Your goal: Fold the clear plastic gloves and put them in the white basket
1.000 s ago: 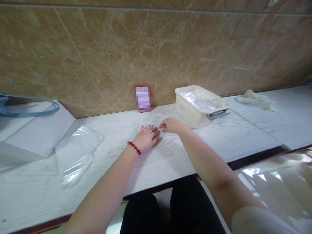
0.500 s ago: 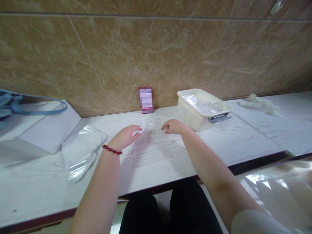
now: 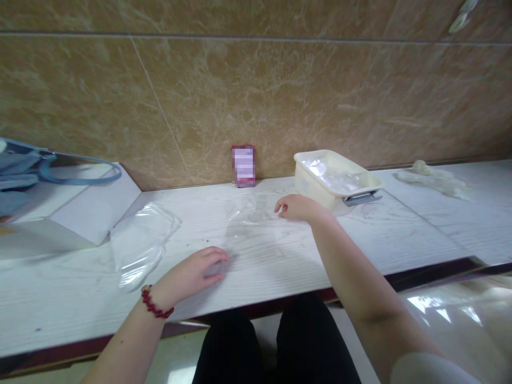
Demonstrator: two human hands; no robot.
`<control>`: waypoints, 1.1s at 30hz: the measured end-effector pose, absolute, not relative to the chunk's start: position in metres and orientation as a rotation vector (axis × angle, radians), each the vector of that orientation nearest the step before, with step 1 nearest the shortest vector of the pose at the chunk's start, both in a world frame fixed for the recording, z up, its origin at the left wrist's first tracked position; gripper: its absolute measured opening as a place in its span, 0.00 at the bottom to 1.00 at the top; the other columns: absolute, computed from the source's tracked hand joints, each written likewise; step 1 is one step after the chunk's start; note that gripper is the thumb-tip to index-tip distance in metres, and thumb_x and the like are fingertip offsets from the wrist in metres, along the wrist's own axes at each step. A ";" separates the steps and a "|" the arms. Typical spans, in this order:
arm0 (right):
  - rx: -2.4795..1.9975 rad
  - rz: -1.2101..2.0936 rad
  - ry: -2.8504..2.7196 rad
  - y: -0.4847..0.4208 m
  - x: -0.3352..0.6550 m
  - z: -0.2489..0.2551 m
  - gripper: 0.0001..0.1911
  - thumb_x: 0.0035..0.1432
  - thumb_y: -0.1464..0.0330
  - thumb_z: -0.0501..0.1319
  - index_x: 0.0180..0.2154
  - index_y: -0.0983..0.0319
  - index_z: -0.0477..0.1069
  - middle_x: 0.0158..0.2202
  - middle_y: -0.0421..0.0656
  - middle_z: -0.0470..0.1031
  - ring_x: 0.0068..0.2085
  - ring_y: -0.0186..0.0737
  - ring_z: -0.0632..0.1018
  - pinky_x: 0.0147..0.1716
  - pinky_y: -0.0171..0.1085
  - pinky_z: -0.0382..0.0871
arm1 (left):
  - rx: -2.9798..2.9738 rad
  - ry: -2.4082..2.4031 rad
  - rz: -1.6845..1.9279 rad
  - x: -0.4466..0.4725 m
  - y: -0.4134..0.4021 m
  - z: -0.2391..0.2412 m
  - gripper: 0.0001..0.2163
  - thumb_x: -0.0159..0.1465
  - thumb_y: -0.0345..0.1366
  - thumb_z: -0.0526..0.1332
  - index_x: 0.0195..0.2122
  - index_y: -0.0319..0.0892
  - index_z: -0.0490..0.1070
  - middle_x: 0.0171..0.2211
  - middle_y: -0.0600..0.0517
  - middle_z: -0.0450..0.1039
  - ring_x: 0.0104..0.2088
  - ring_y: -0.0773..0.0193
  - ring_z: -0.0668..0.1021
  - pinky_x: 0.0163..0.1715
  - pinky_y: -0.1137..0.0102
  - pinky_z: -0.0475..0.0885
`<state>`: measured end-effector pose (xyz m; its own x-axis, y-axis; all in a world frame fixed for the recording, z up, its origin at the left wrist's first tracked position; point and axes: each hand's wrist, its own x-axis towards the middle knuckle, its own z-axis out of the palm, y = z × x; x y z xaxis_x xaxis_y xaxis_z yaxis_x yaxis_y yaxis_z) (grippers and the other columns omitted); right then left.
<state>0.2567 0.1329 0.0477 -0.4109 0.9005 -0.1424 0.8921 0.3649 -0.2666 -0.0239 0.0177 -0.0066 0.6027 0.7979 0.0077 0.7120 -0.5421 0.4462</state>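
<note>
Plastic film (image 3: 246, 221), clear, lying flat on table (image 3: 72, 298). Left hand (image 3: 202, 269) with thumb and fingers apart, near its left edge. Right hand (image 3: 295, 207) curled at right side; cannot tell whether pinching anything.

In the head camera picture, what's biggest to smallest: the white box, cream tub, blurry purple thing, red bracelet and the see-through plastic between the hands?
1. White box, partly cut off
2. Cream tub
3. Blurry purple thing
4. Red bracelet, thin
Not ranked: see-through plastic; its edges are too faint to tell.
</note>
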 end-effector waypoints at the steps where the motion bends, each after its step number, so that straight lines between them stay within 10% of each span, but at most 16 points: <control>1: -1.658 0.486 -2.613 0.124 0.259 0.049 0.13 0.45 0.70 0.58 0.36 0.57 0.72 0.35 0.40 0.73 0.35 0.36 0.72 0.32 0.32 0.63 | 2.449 1.201 0.321 -0.024 0.018 -0.012 0.12 0.57 0.36 0.53 0.42 0.45 0.66 0.44 0.50 0.67 0.45 0.64 0.69 0.47 0.67 0.63; 18: -1.421 0.358 -2.212 0.013 0.250 -0.027 0.23 0.45 0.64 0.61 0.46 0.57 0.64 0.48 0.46 0.63 0.50 0.45 0.63 0.48 0.45 0.58 | 2.396 1.355 0.532 -0.009 0.007 -0.013 0.10 0.61 0.35 0.45 0.38 0.41 0.62 0.39 0.48 0.68 0.41 0.64 0.71 0.44 0.66 0.66; 33: -1.165 0.445 -2.251 0.025 0.261 -0.020 0.06 0.50 0.73 0.54 0.31 0.59 0.67 0.46 0.45 0.66 0.50 0.38 0.65 0.49 0.42 0.59 | 2.562 1.370 0.579 -0.002 0.013 -0.027 0.18 0.56 0.38 0.55 0.48 0.43 0.61 0.51 0.45 0.61 0.51 0.58 0.64 0.51 0.59 0.59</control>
